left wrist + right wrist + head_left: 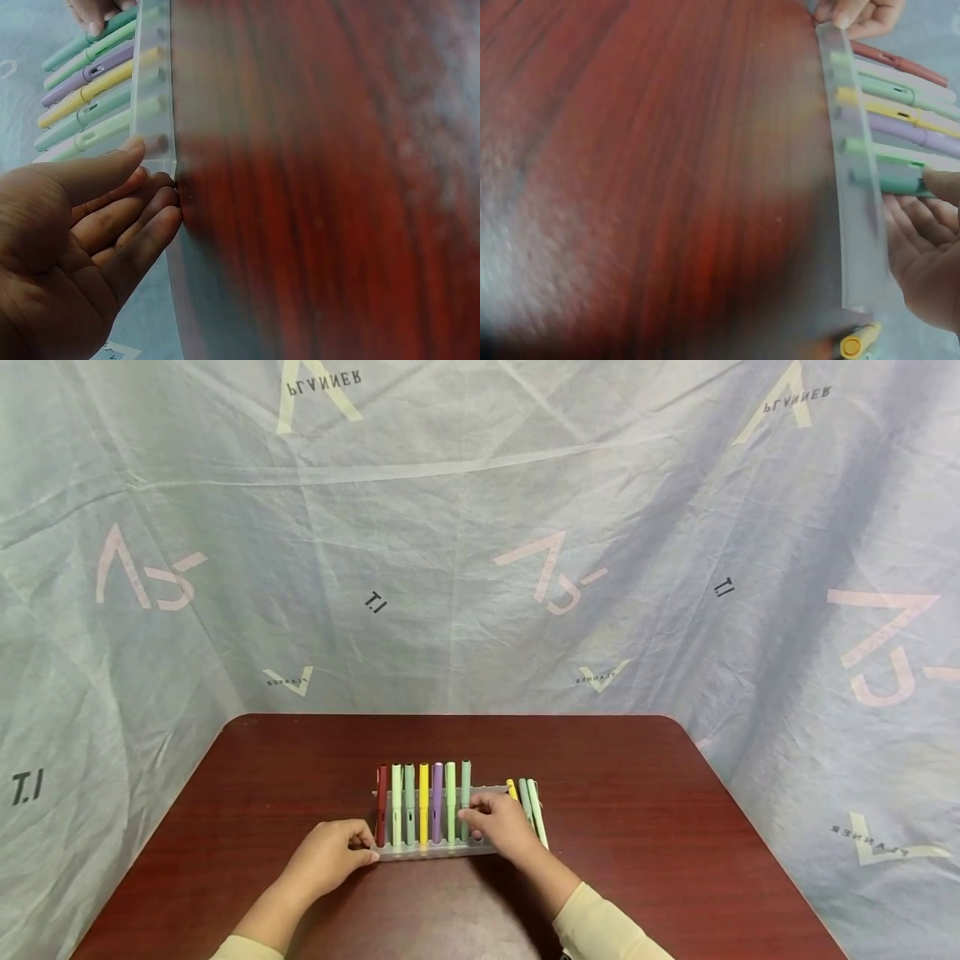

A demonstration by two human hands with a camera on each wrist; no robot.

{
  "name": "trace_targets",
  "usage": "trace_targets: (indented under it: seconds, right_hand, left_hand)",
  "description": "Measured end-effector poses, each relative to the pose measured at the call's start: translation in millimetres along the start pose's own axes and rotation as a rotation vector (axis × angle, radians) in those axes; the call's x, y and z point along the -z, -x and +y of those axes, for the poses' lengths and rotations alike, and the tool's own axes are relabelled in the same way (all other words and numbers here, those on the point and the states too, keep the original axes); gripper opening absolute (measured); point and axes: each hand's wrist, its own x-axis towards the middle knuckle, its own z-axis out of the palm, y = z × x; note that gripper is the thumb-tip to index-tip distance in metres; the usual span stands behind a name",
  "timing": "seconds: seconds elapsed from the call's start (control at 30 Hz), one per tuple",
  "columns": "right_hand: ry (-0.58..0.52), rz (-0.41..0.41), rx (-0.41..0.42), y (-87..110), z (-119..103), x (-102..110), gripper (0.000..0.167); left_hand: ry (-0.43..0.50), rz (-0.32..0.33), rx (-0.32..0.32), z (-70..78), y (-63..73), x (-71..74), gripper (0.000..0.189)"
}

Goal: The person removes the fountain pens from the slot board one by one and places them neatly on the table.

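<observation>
A clear plastic pen rack holds a row of capped pens, leaning back side by side. From the left come a dark red pen, a pale green one, a grey-green one, a yellow pen, a purple pen and another light green one. My left hand grips the rack's left end, thumb on its front wall. At the row's right end, my right hand pinches a grey-green pen between thumb and fingers. Its lower end is behind the rack's front wall in the right wrist view.
Right of the rack, partly behind my right hand, lie a yellow pen, a grey-green pen and a pale green pen. The dark red wooden table is enclosed by a printed grey cloth at the back and sides.
</observation>
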Motion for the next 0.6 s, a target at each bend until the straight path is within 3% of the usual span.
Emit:
trace_targets:
  seconds: [0.2, 0.47, 0.6]
  right_hand:
    - [-0.197, -0.03, 0.033, 0.8, -2.6, 10.8, 0.02]
    - [-0.417, -0.107, 0.023, 9.6, 14.0, 20.6, 0.027]
    - [-0.402, -0.097, 0.007, 13.9, 18.8, 30.5, 0.03]
  left_hand:
    - [0.003, 0.002, 0.001, 1.2, -1.0, 0.4, 0.021]
    - [0.011, -0.006, 0.0, 1.3, -0.7, -0.7, 0.02]
    - [0.014, -0.007, 0.005, 1.4, 0.1, -0.4, 0.02]
